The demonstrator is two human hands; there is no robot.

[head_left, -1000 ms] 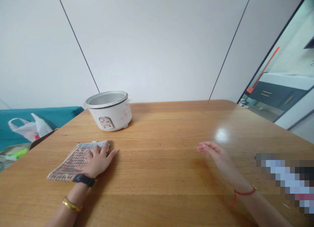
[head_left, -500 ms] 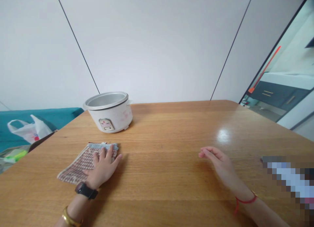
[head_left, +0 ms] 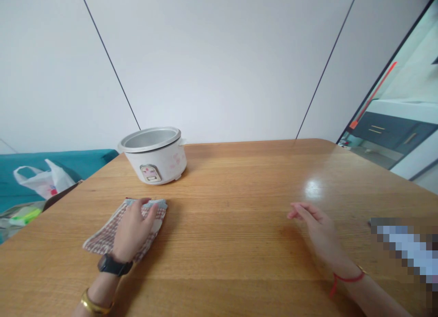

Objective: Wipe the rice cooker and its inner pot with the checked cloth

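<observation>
Cloth [head_left: 106,232]: brown-and-white, blue-edged, lay on the table [head_left: 219,253], in front of the rice cooker [head_left: 166,165]
Left hand [head_left: 132,232]: was over the cloth, fingers bent; whether they gripped it could not be told
Right hand [head_left: 318,230]: was held narrow, fingertips drawn together, well apart from the cloth
Rice cooker: stood upright, white, open-topped
Bag [head_left: 43,184]: white, showed in front of the teal sofa [head_left: 96,158]

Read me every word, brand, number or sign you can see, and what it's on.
None can be read.
White cooker's front panel: marks too small.
White plastic bag: red mark, blurred.
Patterned cloth under the left hand: no lettering visible.
Dark watch: nothing legible.
Pixelated patch at right: obscured.
</observation>
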